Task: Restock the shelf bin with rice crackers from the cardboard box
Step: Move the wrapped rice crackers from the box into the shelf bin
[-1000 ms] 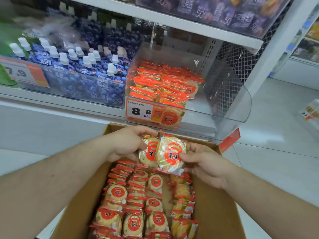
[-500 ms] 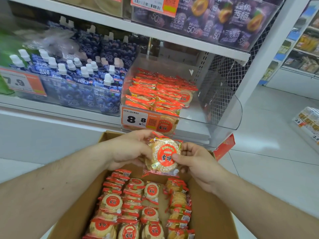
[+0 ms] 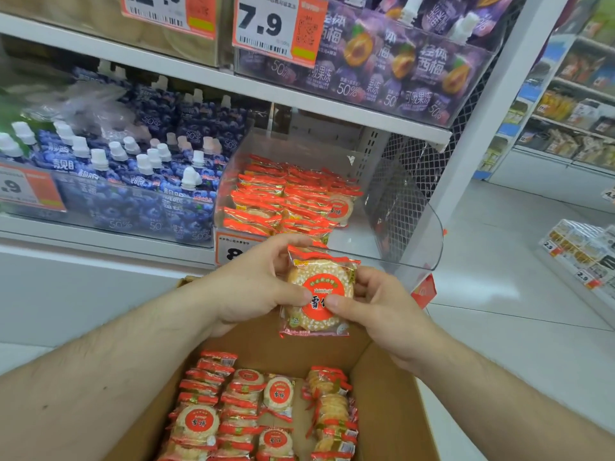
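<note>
Room: I stand in a shop aisle, pale tiled floor (image 3: 482, 254) stretching off to the right of my grip, white shelving (image 3: 206, 78) rising ahead of it.
Far left of my grip: blue spouted pouches (image 3: 139, 181) stand packed behind a clear front, well apart from what I hold.
Above my grip: purple jelly pouches (image 3: 392, 68) fill the upper shelf behind a price tag (image 3: 276, 24) reading 7.9.
Left hand (image 3: 256, 287): fingers curled round the left edge of the rice cracker packet (image 3: 317, 294), thumb pressed on its printed face.
Packet: upright, face towards me, caught between both hands, raised above the cardboard box (image 3: 382, 400) and just short of the bin's front lip. There may be more packets stacked behind it; I cannot tell.
Right hand (image 3: 376, 304): thumb on the red label, fingers wrapped round the right edge, pinching firmly.
Why both hands: I judge the slippery wrapper stays square this way, so it can slot in line with the rows.
Shelf bin (image 3: 409, 227): just beyond my grip, clear plastic, its left part filled with stacked crackers (image 3: 283, 197), its right part bare, so I judge that is where this one belongs.
Below my grip: the box lies open, more packets (image 3: 266, 410) standing in rows inside.
Far right: another shelf unit (image 3: 572, 108) across the aisle, goods too blurred to name.
</note>
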Demonstrator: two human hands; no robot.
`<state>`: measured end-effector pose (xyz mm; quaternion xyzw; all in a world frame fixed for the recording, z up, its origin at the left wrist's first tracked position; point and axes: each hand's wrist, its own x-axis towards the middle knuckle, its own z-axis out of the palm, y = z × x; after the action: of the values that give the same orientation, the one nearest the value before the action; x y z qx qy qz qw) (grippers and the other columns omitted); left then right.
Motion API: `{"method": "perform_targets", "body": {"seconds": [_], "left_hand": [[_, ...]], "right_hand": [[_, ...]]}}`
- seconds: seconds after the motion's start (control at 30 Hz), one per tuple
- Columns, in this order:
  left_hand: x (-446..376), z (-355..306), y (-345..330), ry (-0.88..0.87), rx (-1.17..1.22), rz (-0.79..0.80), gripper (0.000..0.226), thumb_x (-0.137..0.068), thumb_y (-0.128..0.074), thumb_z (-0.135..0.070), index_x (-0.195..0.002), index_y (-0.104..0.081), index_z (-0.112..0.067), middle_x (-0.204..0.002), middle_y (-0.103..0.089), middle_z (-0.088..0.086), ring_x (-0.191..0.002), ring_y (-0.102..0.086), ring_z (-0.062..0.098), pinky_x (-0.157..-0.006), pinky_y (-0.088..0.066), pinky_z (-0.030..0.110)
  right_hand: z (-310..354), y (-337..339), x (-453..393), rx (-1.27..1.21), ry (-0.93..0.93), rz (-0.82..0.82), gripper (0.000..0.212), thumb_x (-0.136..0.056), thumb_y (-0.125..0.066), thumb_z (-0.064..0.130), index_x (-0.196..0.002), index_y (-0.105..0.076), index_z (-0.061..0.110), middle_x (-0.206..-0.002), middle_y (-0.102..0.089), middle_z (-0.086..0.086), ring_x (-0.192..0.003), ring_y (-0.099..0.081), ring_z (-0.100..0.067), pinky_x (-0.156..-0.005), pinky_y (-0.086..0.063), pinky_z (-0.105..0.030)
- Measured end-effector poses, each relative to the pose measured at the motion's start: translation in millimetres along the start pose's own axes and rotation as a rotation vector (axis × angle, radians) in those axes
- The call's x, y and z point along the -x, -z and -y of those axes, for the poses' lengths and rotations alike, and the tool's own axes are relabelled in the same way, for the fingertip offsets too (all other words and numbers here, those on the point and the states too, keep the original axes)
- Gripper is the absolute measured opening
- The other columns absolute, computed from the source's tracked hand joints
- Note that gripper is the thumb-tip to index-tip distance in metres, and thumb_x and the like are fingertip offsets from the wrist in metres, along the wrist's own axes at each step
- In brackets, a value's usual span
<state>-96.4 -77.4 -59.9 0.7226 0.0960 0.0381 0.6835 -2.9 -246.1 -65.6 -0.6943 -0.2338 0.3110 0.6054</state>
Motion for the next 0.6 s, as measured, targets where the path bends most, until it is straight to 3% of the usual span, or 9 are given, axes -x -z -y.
{"method": "perform_targets", "body": {"seconds": [0.1, 0.2, 0.27, 0.33, 0.47, 0.53, 0.6], "left_hand": [[-0.7, -16.9, 1.6, -0.104, 0.04, -0.045, 0.059, -0.084, -0.066, 0.004, -0.124, -0.049, -0.035, -0.116, -0.061, -0.009, -0.088, -0.067, -0.004, -0.071, -0.055, 0.016], [-5.6, -19.4, 9.9, -0.285, -0.428, -0.233, 0.048, -0.086, -0.067, -0.011, -0.123, -0.053, -0.039, -0.121, -0.055, -0.022, -0.11, -0.054, -0.001, -0.088, -0.043, 0.009], [-10.8, -11.9, 14.9, -0.332, -0.762, -0.343, 0.042, -0.084, -0.064, -0.025, -0.123, -0.057, -0.038, -0.124, -0.049, -0.023, -0.123, -0.042, 0.005, -0.106, -0.032, 0.022], [-16.2, -2.2, 16.1, -0.303, -0.972, -0.382, 0.046, -0.082, -0.061, -0.031, -0.127, -0.056, -0.041, -0.138, -0.044, -0.018, -0.135, -0.028, 0.011, -0.114, -0.011, 0.035], [-25.0, 13.0, 18.6, -0.218, -1.152, -0.364, 0.059, -0.087, -0.059, -0.034, -0.141, -0.038, -0.044, -0.158, -0.017, -0.013, -0.147, 0.002, 0.017, -0.118, 0.011, 0.048], [-28.1, 16.4, 21.3, -0.198, -1.157, -0.346, 0.062, -0.088, -0.056, -0.034, -0.144, -0.033, -0.045, -0.16, -0.011, -0.012, -0.148, 0.007, 0.017, -0.117, 0.014, 0.049], [-30.8, 18.7, 22.4, -0.195, -1.138, -0.338, 0.059, -0.089, -0.056, -0.034, -0.142, -0.034, -0.046, -0.16, -0.013, -0.012, -0.148, 0.006, 0.016, -0.116, 0.016, 0.048]], "right_hand": [[24.1, 12.4, 0.0, -0.012, 0.099, -0.126, 0.034, -0.079, -0.071, 0.001, -0.112, -0.063, 0.007, -0.1, -0.073, -0.011, -0.084, -0.072, -0.016, -0.066, -0.055, -0.02], [46.4, 27.0, -18.6, 0.07, 0.191, -0.36, 0.027, -0.081, -0.073, 0.001, -0.106, -0.064, 0.01, -0.096, -0.072, -0.008, -0.078, -0.069, -0.011, -0.057, -0.051, -0.015], [52.8, 36.3, -44.7, 0.11, 0.231, -0.49, 0.027, -0.08, -0.074, -0.002, -0.098, -0.064, 0.015, -0.095, -0.071, -0.006, -0.085, -0.07, -0.017, -0.064, -0.057, -0.023], [55.4, 44.5, -76.0, 0.163, 0.226, -0.575, 0.031, -0.078, -0.075, -0.002, -0.099, -0.063, 0.017, -0.097, -0.071, -0.005, -0.088, -0.069, -0.02, -0.072, -0.059, -0.034], [49.9, 62.8, -144.7, 0.172, -0.039, -0.55, 0.045, -0.079, -0.074, -0.006, -0.118, -0.056, 0.008, -0.116, -0.066, -0.015, -0.09, -0.067, -0.025, -0.047, -0.053, -0.025], [40.0, 67.5, -171.0, 0.209, -0.17, -0.485, 0.06, -0.076, -0.077, -0.004, -0.13, -0.051, 0.003, -0.118, -0.065, -0.016, -0.094, -0.068, -0.029, -0.049, -0.055, -0.028], [28.5, 71.0, -192.1, 0.27, -0.199, -0.462, 0.055, -0.075, -0.078, -0.003, -0.125, -0.055, 0.003, -0.111, -0.068, -0.015, -0.083, -0.07, -0.025, -0.044, -0.05, -0.024]]}}
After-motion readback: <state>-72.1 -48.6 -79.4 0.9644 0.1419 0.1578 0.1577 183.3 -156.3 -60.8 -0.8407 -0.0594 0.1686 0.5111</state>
